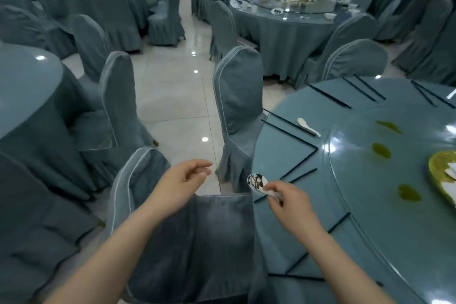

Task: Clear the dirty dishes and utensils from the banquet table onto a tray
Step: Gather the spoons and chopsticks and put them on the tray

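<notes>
The right hand [286,201] pinches a white ceramic spoon [259,184] by its short handle, fingers curled round it, at the near edge of the round banquet table [308,205]. The spoon's long axis runs from the fingertips up and to the left; its oval bowl points away from the hand toward the chairs, smeared with dark residue. The left hand [183,180] hovers to the left of the spoon, apart from it, fingers loosely bent and holding nothing, above a chair [197,242] in blue-grey fabric with pale piping. Beyond the right hand, further along the glossy teal tabletop, a second white spoon [308,126] lies flat, handle pointing right, beside thin black chopsticks [288,123]. To the right of the hand, a glass turntable [370,192] carries greenish oily smears.
</notes>
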### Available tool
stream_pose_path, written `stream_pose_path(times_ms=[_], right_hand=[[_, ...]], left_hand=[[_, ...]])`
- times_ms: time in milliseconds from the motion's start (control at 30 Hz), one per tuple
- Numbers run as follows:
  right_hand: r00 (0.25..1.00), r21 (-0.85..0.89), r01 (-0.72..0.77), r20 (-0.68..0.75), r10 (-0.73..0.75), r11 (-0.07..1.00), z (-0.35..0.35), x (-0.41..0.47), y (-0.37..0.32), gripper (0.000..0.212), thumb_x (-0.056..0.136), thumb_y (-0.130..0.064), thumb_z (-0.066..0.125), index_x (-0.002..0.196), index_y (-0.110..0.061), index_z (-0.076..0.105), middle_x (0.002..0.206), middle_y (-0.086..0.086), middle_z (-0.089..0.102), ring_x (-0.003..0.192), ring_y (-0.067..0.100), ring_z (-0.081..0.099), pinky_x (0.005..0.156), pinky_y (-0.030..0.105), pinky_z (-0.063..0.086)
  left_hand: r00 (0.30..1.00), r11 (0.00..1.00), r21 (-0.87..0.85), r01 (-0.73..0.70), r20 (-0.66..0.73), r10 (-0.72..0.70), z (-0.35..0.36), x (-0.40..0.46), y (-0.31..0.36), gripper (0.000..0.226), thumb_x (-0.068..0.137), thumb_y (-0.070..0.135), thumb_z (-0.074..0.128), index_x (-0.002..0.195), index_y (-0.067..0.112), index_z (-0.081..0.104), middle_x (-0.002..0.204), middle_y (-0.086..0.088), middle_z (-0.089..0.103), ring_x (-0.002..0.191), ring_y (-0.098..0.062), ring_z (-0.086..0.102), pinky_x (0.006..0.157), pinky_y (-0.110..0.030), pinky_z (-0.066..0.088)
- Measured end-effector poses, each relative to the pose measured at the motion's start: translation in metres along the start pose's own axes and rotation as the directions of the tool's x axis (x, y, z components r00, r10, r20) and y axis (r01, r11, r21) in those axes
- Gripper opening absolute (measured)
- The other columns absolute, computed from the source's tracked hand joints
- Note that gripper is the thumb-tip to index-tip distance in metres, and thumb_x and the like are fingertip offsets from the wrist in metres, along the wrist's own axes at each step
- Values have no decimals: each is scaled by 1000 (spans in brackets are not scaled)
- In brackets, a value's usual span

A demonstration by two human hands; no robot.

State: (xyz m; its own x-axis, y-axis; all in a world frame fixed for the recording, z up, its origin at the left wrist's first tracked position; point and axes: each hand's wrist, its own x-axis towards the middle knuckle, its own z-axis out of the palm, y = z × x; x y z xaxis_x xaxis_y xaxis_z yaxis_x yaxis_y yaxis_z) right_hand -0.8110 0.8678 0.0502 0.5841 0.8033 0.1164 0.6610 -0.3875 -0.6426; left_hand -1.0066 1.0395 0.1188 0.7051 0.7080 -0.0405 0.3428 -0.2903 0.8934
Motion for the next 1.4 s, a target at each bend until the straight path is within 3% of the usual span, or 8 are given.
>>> stream_pose_path(times_ms=[233,367,533,633,733,833,1133,1400], right_hand=[[998,39,1,-57,2,999,66,-28,-106,17,84,-14,66,96,-25,71,87,-21,64,81,2,60,78,19,47],[991,56,67,-116,-60,996,107,-49,-161,20,86,-8,65,101,-18,74,90,-9,70,80,3,62,74,5,42],[983,59,106,-154,-96,993,130,-57,-218,24,86,-6,65,104,-19,74,89,-8,69,81,7,64,75,15,48],[980,24,118,-165,-112,993,133,-49,-238,27,86,-4,64,106,-20,73,90,-10,67,81,4,62,74,5,43],[981,15,78,-181,-74,997,137,-39,-248,28,86,-3,63,106,-20,73,90,-12,66,79,-2,59,73,0,38],[984,-13,17,-175,-19,1000,145,-25,-249,27,85,-5,65,105,-21,73,87,-15,65,79,-6,58,72,-1,38],[966,109,-130,-210,150,986,191,72,-244,32,84,-6,66,89,-37,68,92,-25,66,84,-19,59,70,-5,38],[918,137,-225,-302,257,965,190,191,-243,23,90,-11,61,98,-31,70,90,-25,65,83,-23,54,67,-5,37]], left_hand=[[987,987,-114,-115,-126,101,-133,-67,-46,32,92,5,55,100,35,64,96,12,73,95,-3,67,87,-18,49],[981,987,-88,-137,-149,123,-203,-93,-72,28,92,7,55,105,31,64,97,11,73,94,-1,66,85,-16,48],[981,990,-82,-113,-170,98,-266,-111,-99,26,93,11,55,108,30,65,97,15,72,95,0,65,73,-19,53],[979,992,-61,-112,-176,100,-292,-105,-110,26,93,14,55,107,34,64,98,21,71,96,1,65,75,-25,53],[977,989,-85,-121,-188,103,-309,-91,-123,26,93,12,55,107,32,64,98,17,72,98,0,64,72,-19,52],[982,989,-93,-116,-163,99,-322,-73,-137,27,93,10,56,106,31,64,99,13,72,98,0,64,76,-9,49],[990,986,-127,-105,-111,91,-380,52,-169,30,92,10,57,103,37,63,97,15,73,95,-2,66,85,-20,48],[979,973,-109,-204,-7,204,-404,212,-138,30,92,12,55,109,35,62,98,14,72,93,0,65,84,-20,47]])
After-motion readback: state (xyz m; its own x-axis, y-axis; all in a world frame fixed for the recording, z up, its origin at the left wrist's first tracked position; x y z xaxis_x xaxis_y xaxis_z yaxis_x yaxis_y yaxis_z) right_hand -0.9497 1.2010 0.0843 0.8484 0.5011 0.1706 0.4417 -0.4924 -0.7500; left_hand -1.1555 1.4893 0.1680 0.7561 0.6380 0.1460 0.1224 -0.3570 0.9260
